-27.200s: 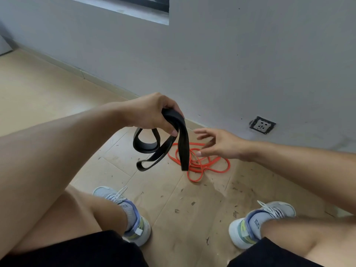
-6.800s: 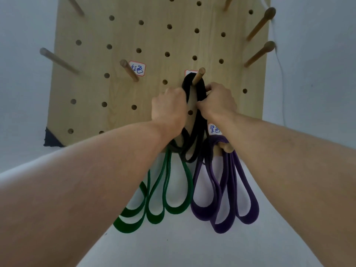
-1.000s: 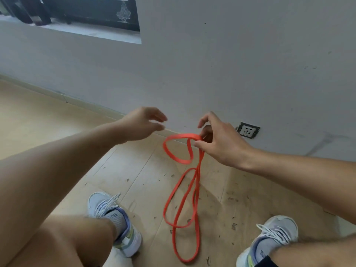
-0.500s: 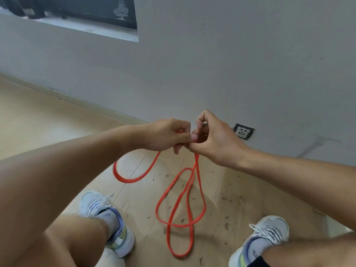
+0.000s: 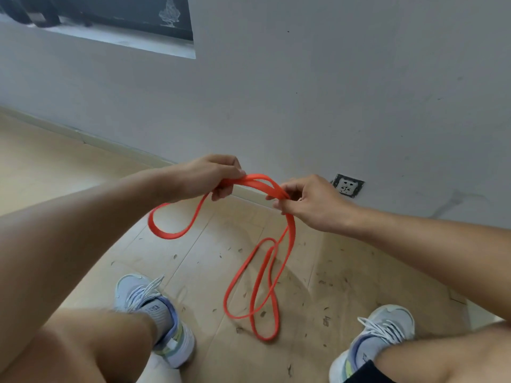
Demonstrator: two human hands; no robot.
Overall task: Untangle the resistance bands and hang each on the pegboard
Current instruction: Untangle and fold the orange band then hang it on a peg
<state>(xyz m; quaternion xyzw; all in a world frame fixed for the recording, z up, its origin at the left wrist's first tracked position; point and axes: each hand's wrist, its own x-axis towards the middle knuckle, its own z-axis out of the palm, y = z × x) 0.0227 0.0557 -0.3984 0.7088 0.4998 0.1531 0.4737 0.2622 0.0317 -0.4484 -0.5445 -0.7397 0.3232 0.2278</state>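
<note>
An orange resistance band (image 5: 257, 185) stretches between both hands above the floor. My left hand (image 5: 210, 175) is closed on its left part, and a loop sags down and to the left from that grip. My right hand (image 5: 307, 200) pinches the band about a hand's width to the right. From there two long twisted loops hang down between my feet. The pegboard is out of view.
A grey wall (image 5: 304, 92) rises straight ahead with a socket (image 5: 347, 185) low on it, just beyond my right hand. My two pale sneakers (image 5: 154, 313) (image 5: 373, 341) stand on a scuffed wooden floor (image 5: 215, 244) speckled with debris. A dark opening (image 5: 110, 12) shows at upper left.
My left hand reached over and closed on the band next to my right hand. The hands have since drawn apart, with a short stretch of band now between them.
</note>
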